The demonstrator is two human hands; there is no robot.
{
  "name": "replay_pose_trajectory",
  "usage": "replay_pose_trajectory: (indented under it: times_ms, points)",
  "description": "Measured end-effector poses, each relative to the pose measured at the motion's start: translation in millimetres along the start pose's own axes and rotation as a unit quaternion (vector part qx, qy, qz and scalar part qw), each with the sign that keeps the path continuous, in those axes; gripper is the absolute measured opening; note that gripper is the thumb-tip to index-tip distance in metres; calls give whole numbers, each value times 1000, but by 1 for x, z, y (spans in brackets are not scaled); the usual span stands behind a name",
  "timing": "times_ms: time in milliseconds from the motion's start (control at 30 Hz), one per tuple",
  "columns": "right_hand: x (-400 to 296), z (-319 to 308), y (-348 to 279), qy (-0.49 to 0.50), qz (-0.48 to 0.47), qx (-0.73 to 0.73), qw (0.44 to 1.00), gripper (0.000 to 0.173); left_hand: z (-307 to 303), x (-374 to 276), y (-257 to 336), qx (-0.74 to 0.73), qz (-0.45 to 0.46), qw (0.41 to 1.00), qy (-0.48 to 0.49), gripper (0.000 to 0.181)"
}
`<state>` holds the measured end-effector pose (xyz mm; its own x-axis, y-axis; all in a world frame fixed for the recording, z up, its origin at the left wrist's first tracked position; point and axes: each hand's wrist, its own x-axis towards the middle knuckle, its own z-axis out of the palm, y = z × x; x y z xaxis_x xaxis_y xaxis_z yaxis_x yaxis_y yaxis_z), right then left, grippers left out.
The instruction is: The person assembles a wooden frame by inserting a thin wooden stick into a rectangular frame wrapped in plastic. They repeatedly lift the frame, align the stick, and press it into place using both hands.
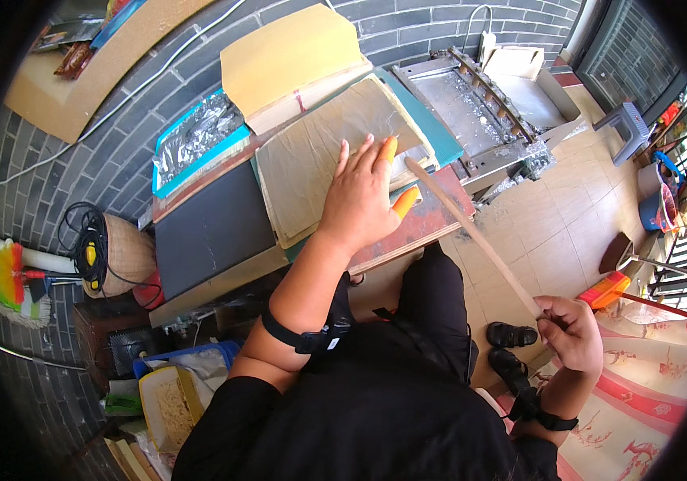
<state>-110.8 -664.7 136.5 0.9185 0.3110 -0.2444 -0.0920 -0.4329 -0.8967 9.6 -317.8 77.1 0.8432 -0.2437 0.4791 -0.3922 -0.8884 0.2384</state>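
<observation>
My left hand (364, 195) lies with spread fingers on the right part of a stack of thin brownish sheets (313, 162); orange finger cots cover its thumb and index finger. My right hand (568, 333), at the lower right, grips the near end of a long, thin wooden stick (478, 237). The stick's far end rests at the stack's right edge, where a silvery-white sheet (418, 157) shows beside my fingertips. Under the stack lies a green mat (442, 135) on a worn reddish board. Behind it stands a block of papers with a yellow sheet (292, 60) on top.
A blue tray (199, 147) of crumpled foil stands at the back left, above a black panel (214, 213). A metal frame device (466, 114) sits right of the mat. A wicker basket with cables (118, 255) is at left; a grey stool (629, 129) and sandals (511, 335) are on the floor.
</observation>
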Motion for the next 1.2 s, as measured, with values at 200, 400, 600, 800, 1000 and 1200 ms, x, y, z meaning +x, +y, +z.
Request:
replay_pose_trajectory:
  times_ms: [200,400,600,800,1000,1200]
  points:
    - [5,1,-4,20,-17,38,999,26,-12,35,10,21,-65,997,20,63]
    - [11,7,-12,72,16,142,987,27,-18,45,4,-3,-152,983,102,62]
    - [43,30,-6,16,-55,34,998,28,-25,29,-12,1,-135,972,191,69]
    - [87,50,-11,0,-94,30,995,23,-20,30,-7,-71,-74,983,150,60]
    - [115,66,-24,9,-93,23,995,18,-63,39,4,-179,-31,981,71,35]
    - [143,78,-22,-1,-121,48,991,19,-91,97,-83,-34,15,991,126,27]
